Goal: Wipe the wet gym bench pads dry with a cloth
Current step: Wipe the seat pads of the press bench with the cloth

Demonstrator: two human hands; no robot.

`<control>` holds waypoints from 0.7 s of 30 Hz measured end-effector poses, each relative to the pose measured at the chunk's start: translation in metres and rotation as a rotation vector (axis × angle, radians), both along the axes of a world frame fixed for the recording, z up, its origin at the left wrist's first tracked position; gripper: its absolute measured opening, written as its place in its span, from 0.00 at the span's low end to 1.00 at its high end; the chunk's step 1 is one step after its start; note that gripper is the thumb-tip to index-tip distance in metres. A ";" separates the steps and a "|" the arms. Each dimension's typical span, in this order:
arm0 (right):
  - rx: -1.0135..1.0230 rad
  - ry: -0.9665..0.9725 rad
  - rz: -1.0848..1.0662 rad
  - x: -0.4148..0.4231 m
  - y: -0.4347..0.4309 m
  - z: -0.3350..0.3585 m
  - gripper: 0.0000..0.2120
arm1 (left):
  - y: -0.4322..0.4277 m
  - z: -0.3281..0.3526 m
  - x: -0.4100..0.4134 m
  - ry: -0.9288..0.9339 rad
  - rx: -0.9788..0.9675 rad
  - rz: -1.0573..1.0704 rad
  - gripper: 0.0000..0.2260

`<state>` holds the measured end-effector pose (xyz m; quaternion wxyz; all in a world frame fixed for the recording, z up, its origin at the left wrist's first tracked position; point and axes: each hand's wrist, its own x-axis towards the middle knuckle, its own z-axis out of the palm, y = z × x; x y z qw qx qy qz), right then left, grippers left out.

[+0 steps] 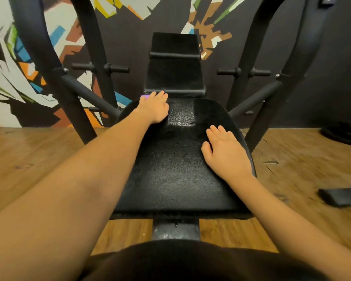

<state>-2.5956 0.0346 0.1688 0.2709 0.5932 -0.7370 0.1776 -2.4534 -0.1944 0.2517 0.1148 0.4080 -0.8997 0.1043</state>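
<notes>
Left hand [154, 109]: palm down, fingers nearly straight and together, pressing flat on the cloth [145, 96]. No curl round it, so a flat press, not a pinch. The cloth is purple. Only a sliver shows at the fingers' left edge and another at the heel of the hand; the rest is under the palm. Weave can't be told.

Hand and cloth sit at the far left corner of the seat pad [170, 179], with the fingertips up against the lower edge of the back pad [174, 80].

Seat pad: black, pebbled leather-like cover, rounded corners. Just right of the left hand is a glossy speckled patch [180, 115], brighter than the duller grain nearer the person.

Right hand [225, 153]: right of the left hand and nearer the person, lying flat on the seat pad's right side. Fingers are straight and slightly spread, holding nothing.

Back pad: black, narrower, rectangular, tilted up and away, with a second pad section [174, 43] above it.

Further out:
- black tubular frame [55, 63], curved uprights on both sides, short horizontal pegs [118, 68]
- scuffed metal post [175, 230] under the seat's near edge
- wood-plank floor [39, 159]
- on the floor far right, a dark round plate [344, 134] and a flat black oblong item [340, 196], too blurred to identify
- behind the frame, a dark wall with an angular multicolour mural [18, 47]
</notes>
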 end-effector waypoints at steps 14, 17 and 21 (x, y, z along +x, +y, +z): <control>-0.004 -0.015 0.025 0.000 0.001 0.000 0.20 | 0.097 -0.062 0.072 0.019 -0.027 -0.170 0.27; -0.005 -0.008 0.009 -0.001 0.000 -0.001 0.18 | 0.066 -0.042 0.045 0.037 -0.026 -0.154 0.24; -0.019 -0.011 0.011 -0.001 -0.001 -0.002 0.15 | 0.018 -0.009 0.011 0.019 -0.001 -0.097 0.25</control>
